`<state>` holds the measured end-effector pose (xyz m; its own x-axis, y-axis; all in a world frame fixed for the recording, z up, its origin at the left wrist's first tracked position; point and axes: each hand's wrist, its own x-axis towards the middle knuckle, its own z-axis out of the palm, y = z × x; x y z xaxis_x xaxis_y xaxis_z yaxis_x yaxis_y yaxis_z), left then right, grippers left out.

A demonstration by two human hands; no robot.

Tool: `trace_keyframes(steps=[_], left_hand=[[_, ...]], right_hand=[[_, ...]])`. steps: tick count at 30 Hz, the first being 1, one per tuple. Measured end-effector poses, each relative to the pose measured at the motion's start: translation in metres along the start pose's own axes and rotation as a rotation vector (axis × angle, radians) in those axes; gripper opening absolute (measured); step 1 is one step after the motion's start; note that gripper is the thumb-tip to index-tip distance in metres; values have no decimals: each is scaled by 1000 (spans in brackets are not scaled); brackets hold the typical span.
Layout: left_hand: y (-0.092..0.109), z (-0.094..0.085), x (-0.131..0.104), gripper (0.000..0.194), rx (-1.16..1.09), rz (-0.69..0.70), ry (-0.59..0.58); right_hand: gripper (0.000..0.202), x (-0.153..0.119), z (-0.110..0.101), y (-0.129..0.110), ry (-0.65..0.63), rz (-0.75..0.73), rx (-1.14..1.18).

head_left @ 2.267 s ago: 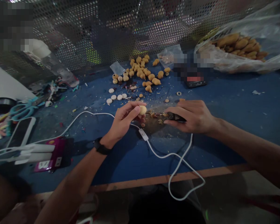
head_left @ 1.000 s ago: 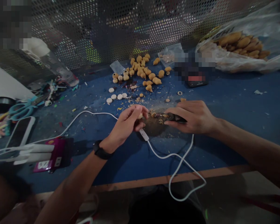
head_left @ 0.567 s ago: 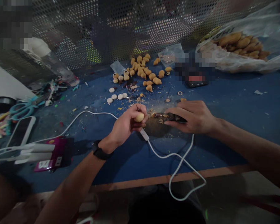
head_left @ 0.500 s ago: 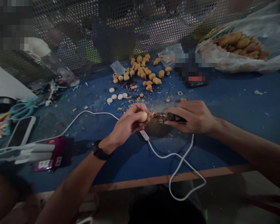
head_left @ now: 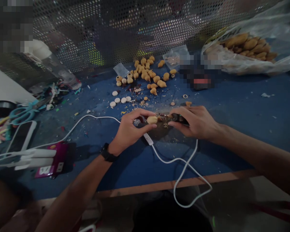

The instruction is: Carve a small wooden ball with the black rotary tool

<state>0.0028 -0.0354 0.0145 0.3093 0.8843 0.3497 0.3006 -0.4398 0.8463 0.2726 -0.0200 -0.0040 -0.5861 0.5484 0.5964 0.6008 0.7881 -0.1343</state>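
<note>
Between the thumb and fingers of my left hand (head_left: 129, 129) is a small pale gourd (head_left: 152, 120). My right hand (head_left: 199, 124) is wrapped round a black rotary tool (head_left: 179, 118), its bit pointing left at the gourd. The bit is close to the gourd's right end; whether they touch, I cannot tell. A white cable (head_left: 169, 162) with an inline switch (head_left: 148, 139) loops below my hands and over the table's front edge. Shavings and a cut ring (head_left: 185, 96) lie beyond them.
Behind my hands lies a heap of small gourds (head_left: 145, 71), with white discs (head_left: 117, 100) nearer. A plastic bag of gourds (head_left: 251, 45) is at back right. Scissors (head_left: 24, 113), a phone (head_left: 21, 137) and a purple box (head_left: 59, 158) are on the left. A perforated metal panel (head_left: 106, 32) stands behind.
My left hand has turned and its fingers have spread wider round the gourd, showing more of it. The gourd has shifted slightly right; the rotary tool has moved slightly left.
</note>
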Motion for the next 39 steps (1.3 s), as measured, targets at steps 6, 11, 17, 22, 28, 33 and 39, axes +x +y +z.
trace_keyframes(steps=[6,11,17,22,28,33,39], left_hand=[[1,1,-1,26,-10,100,52],[1,3,-1,35,-95,14,55],[3,3,-2,29,-33,124,103],[4,3,-2,34,-268,-65,70],[6,-1,5,26,-682,-404,114],[12,-4,9,25,-766,-563,155],[13,-5,9,27,-773,-559,114]], right_hand=[[29,0,1,-1,-27,51,-6],[32,-1,0,-2,-60,104,0],[39,-4,2,-6,-62,50,-31],[38,-3,3,-5,-28,35,-47],[38,-1,3,-3,-9,19,-53],[38,-2,3,-3,-30,20,-42],[34,-2,3,-2,-44,33,-18]])
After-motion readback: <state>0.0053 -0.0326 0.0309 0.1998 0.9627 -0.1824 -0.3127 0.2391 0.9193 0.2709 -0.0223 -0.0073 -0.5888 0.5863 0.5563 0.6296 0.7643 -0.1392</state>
